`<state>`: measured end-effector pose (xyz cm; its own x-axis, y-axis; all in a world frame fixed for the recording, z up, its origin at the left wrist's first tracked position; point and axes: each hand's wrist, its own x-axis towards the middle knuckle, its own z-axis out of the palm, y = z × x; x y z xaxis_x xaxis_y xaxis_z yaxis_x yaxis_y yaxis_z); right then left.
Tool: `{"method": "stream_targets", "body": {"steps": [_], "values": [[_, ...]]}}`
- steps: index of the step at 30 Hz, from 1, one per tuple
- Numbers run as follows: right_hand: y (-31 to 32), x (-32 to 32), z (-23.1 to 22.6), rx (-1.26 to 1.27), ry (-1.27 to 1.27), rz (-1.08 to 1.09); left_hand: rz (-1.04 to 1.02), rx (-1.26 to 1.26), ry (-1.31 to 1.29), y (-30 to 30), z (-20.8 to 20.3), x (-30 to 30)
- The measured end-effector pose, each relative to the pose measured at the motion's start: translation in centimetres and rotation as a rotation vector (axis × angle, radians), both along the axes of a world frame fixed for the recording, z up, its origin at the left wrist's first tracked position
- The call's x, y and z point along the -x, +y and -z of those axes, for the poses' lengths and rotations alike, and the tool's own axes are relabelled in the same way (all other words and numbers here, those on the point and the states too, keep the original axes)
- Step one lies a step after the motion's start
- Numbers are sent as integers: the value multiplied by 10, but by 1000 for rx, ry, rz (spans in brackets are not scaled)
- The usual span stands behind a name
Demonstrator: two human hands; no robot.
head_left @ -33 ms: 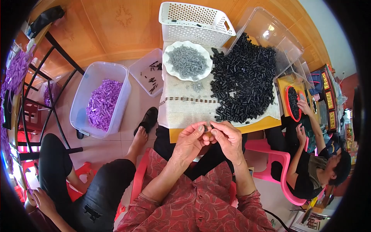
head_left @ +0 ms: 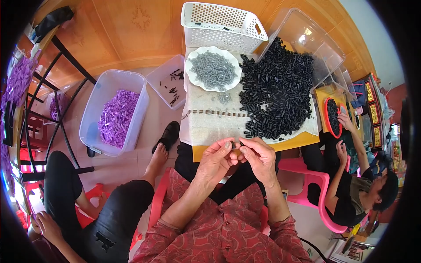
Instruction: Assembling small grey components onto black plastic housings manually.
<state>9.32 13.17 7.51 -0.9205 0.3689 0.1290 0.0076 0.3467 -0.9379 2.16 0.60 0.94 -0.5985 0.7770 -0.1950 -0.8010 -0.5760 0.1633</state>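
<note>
Close together at the table's near edge, both my hands are closed in a pinch. Between the thumb and fingers of my left hand (head_left: 214, 158) is a small dark piece (head_left: 233, 144), mostly covered by the fingertips. My right hand (head_left: 260, 160) pinches a small black tube-like piece (head_left: 240, 143) right beside it. Whether the two pieces touch I cannot tell. Beyond my hands lies a big heap of short black tubular pieces (head_left: 278, 87). A white scalloped plate (head_left: 191, 81) to its left holds many small clear-grey pieces (head_left: 213, 69).
Behind the plate stands a white perforated basket (head_left: 215, 37); a clear bin (head_left: 318, 44) lies tipped behind the heap. Left on the floor are a tub (head_left: 90, 127) of purple pieces and a shallow tray (head_left: 160, 90). A co-worker (head_left: 355, 193) sits right by a red tray (head_left: 327, 115); another person's legs (head_left: 116, 219) are left.
</note>
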Motion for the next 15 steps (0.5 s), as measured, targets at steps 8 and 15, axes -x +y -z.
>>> {"method": "stream_targets", "body": {"steps": [8, 15], "values": [[-12, -1, -1, 103, 9, 60, 12, -1, -93, -2, 1, 2], [-13, 2, 1, -43, 70, 37, 18, 3, -117, -3, 0, 3]]}}
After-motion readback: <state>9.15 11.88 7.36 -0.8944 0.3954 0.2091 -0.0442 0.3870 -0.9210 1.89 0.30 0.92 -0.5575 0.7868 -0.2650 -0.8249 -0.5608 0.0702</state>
